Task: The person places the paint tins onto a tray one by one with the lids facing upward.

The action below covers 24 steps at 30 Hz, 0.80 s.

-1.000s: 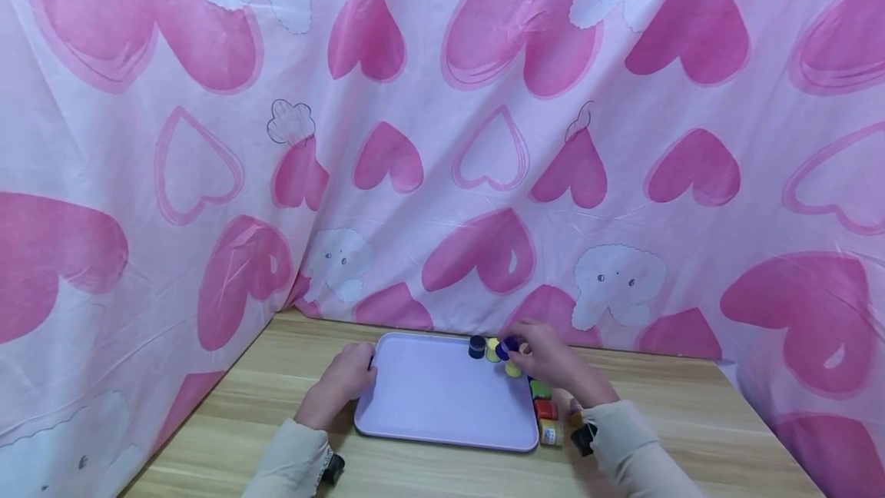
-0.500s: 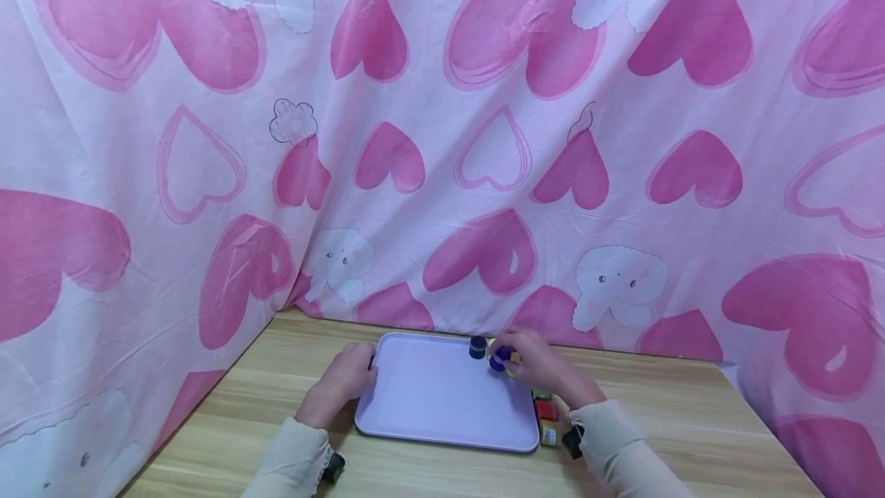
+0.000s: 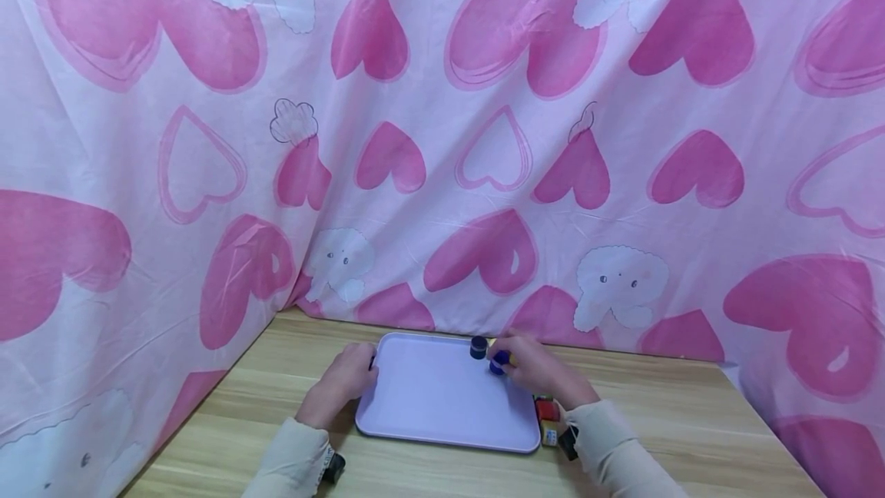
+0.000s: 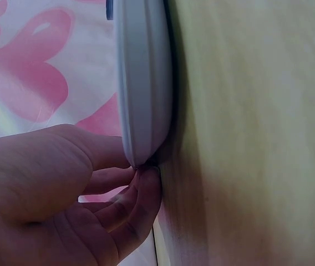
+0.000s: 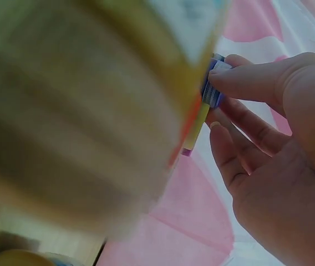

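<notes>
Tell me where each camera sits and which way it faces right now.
Head: worn high, looking forward and down at the tray; both hands and sleeves show.
Left wrist: close beside the left hand, fingers at the tray rim.
Right wrist: close, blurred; right hand pinching a blue cap.
Shared: head and left wrist both show the tray.

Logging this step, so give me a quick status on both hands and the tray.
Left hand grips the tray edge. Right hand pinches a blue cap over the tray's far right corner. Black cap sits right beside it.

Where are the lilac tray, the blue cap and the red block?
lilac tray (image 3: 429,398), head view, bare floor.
blue cap (image 3: 497,363), head view, its side.
red block (image 3: 546,409), head view, top face.
</notes>
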Available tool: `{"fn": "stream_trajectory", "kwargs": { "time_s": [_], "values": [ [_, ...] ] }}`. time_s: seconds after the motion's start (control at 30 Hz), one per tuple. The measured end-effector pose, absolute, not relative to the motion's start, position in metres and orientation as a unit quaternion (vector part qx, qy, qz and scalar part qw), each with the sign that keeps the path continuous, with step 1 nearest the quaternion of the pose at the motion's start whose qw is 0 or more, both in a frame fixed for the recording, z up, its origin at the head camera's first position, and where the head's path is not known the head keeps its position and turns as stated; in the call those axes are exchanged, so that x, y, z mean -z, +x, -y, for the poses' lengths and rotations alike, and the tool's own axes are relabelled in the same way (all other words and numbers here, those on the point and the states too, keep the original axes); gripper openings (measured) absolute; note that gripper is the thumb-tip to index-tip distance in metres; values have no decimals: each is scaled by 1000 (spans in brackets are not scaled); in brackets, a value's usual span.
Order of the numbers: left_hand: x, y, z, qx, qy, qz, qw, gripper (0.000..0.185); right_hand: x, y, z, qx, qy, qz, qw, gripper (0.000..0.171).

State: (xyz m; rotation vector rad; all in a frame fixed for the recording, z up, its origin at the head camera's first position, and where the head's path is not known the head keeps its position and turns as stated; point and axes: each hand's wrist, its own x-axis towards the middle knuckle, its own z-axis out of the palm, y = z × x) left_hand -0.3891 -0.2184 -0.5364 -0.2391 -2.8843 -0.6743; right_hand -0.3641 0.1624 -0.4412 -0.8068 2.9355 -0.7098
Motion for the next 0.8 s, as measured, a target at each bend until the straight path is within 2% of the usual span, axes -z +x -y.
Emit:
{"fn": "stream_trajectory", "kwargs": {
  "time_s": [0.23,0.47,0.73,0.8],
  "values": [
    [534,-386,217,227,-85,966,89,20,447,-366,-163,236,-260,-936,10,32],
    [476,-337,196,253,-75,961,79,18,445,-365,-163,234,-267,-935,-5,33],
    [476,-338,197,243,-79,963,85,20,444,-366,-165,244,-258,-935,-11,33],
    [492,-352,205,240,-90,963,84,17,442,-367,-167,244,-254,-936,-16,32]
  ]
}}
